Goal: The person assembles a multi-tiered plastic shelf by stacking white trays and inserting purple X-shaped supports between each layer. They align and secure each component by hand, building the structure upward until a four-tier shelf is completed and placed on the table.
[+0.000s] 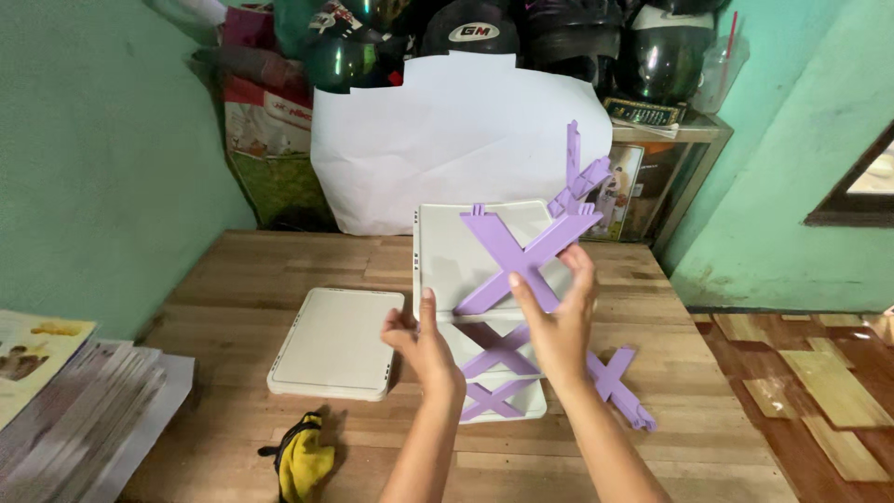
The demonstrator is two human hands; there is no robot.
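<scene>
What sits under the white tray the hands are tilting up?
Under the tilted white tray stand purple X-shaped braces on a lower white tray. The hands hide how they join.

The X-shaped braces [528, 256] are plain lilac and the shelf trays [447, 251] off-white, like the spare tray [337, 343] at 9 o'clock. The table [233, 279] is striped light wood; at 7 o'clock lies a yellow-and-black pouch [304, 456]. The walls [102, 158] are mint green.

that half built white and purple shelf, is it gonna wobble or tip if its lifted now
Probably wobbly: the shelf stands on thin purple X braces, and one brace lies loose on the table. It looks like light, stiff plastic. Tall and narrow, it may tip; the left hand and right hand steady it.
</scene>
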